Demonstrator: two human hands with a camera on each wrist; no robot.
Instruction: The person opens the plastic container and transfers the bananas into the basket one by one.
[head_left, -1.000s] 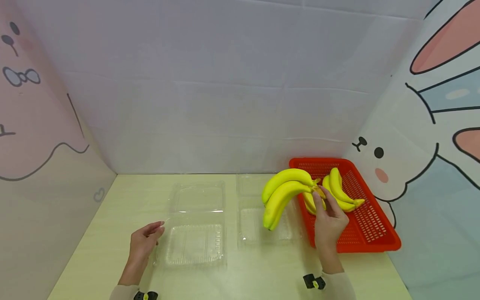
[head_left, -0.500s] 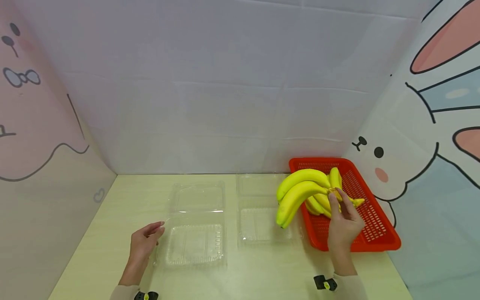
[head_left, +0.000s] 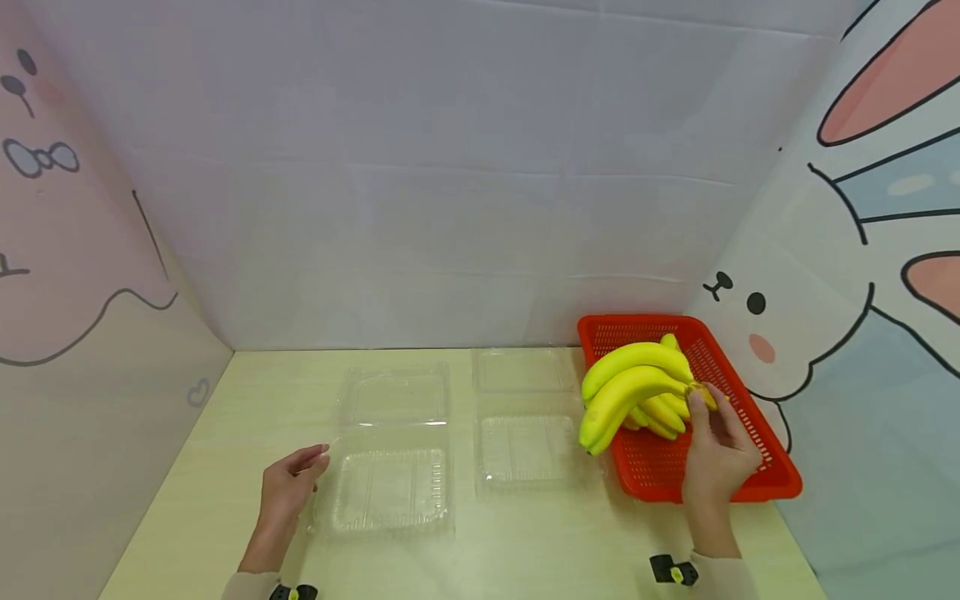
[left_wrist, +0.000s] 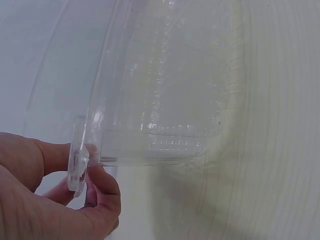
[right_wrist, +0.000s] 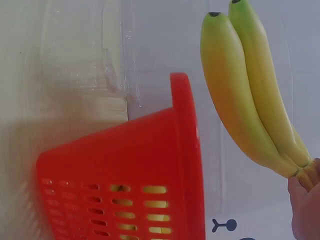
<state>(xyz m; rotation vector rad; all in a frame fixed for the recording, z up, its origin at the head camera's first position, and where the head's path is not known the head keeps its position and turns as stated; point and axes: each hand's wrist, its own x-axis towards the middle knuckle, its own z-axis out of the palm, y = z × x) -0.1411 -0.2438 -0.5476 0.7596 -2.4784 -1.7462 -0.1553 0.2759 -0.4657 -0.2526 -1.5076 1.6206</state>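
Observation:
My right hand (head_left: 718, 454) pinches the stem of a bunch of yellow bananas (head_left: 637, 387) and holds it over the red basket (head_left: 652, 479). In the right wrist view the bananas (right_wrist: 245, 95) hang above the level of the basket's rim, their stem between thumb and fingers. More bananas (head_left: 660, 415) lie inside the basket, partly covered by the held bunch. At the left, my left hand (head_left: 288, 492) is at the edge of a clear plastic clamshell container (head_left: 390, 492), lid folded back. The left wrist view shows thumb and fingers pinching the container's rim tab (left_wrist: 77, 155).
A second clear clamshell container (head_left: 528, 450) lies with its lid back between the first one and the basket. White cloth (head_left: 450, 208) closes off the back of the table (head_left: 525, 550), and printed panels stand at both sides.
My right hand has moved to the right with the bunch of bananas, from partly over the second container to over the basket. My left hand stays at the container.

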